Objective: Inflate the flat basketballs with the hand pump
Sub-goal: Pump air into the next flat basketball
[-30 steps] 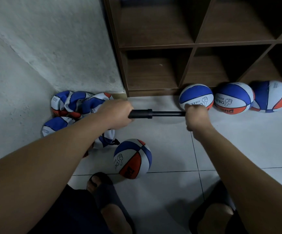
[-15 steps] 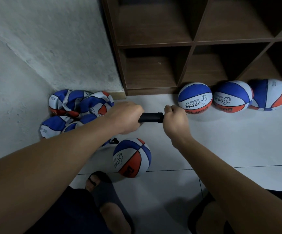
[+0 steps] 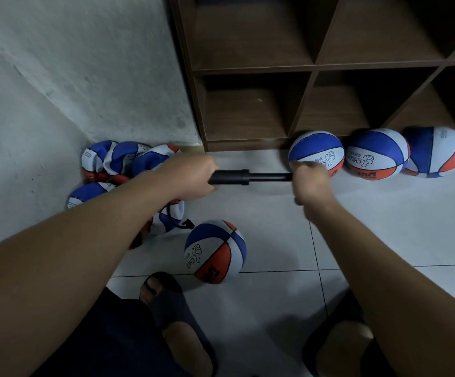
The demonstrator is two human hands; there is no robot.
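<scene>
head view, looking down: left hand [image 3: 191,178] grips the hand pump [image 3: 230,177] barrel, right hand [image 3: 309,176] fists the handle, rod drawn out between them, likely mid-stroke. a hose [image 3: 173,221] drops below the left wrist to a round basketball [image 3: 215,251] on the floor beneath the hands. flat basketballs [image 3: 112,159] lie heaped beyond the left arm.

Rough whitewashed wall [image 3: 71,63]; brown wooden cubby shelf [image 3: 313,63]; pale tiled floor [image 3: 411,227]; dim light.

White tiled floor [image 3: 384,240] carries inflated basketballs [image 3: 376,153] and flat basketballs [image 3: 117,159].
</scene>
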